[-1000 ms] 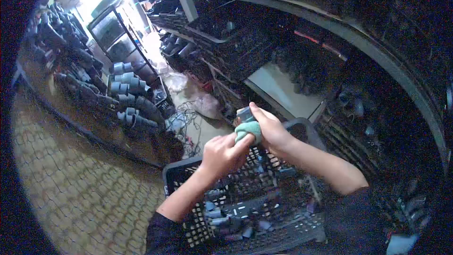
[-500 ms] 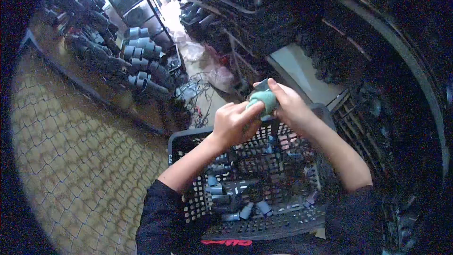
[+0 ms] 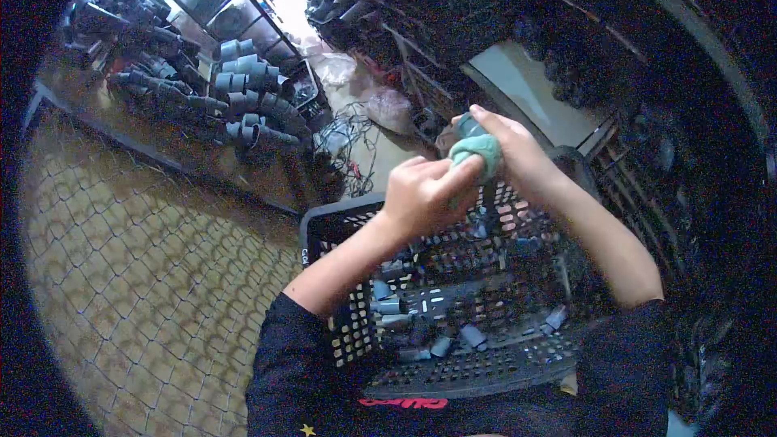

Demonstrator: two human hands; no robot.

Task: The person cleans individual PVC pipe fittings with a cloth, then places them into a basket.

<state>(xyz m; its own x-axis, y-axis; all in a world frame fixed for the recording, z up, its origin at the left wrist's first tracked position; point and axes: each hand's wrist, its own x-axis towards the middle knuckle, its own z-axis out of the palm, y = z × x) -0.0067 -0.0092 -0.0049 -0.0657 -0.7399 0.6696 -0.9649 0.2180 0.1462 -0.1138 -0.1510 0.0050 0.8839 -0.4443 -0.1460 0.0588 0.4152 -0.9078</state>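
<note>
Basket (image 3: pixel 453 384) contents partly behind left forearm (image 3: pixel 344 263), small pieces blurred. Held fitting (image 3: pixel 468 125) mostly covered by cloth (image 3: pixel 477 150) and fingers. Lettering on basket rim too small to read. Right-side shelving lost in dark. Red shirt print (image 3: pixel 403 403) unreadable.
</note>
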